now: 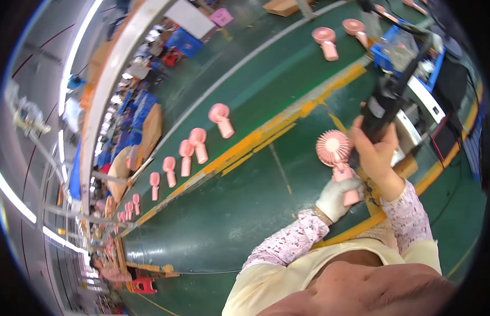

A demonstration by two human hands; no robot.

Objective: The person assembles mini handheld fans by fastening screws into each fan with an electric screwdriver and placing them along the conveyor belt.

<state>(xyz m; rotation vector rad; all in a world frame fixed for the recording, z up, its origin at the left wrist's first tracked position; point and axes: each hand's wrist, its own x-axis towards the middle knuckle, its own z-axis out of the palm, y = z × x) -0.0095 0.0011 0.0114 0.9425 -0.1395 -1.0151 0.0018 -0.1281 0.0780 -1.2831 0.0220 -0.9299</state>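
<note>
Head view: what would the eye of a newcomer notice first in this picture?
Probably the pink handheld fans, lined along the green strip toward the left, come first. Right of centre, the gloved left hand holds another pink fan, and the right hand grips a black tool.

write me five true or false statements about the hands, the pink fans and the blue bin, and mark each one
1. The left hand holds a pink handheld fan. True.
2. The right hand grips a black electric screwdriver. True.
3. The right hand wears a white glove. False: the white glove is on the left hand; the right hand is bare.
4. More pink fans lie along the green conveyor belt. True.
5. The blue bin is at the lower left of the picture. False: the blue bin is at the upper right.
</note>
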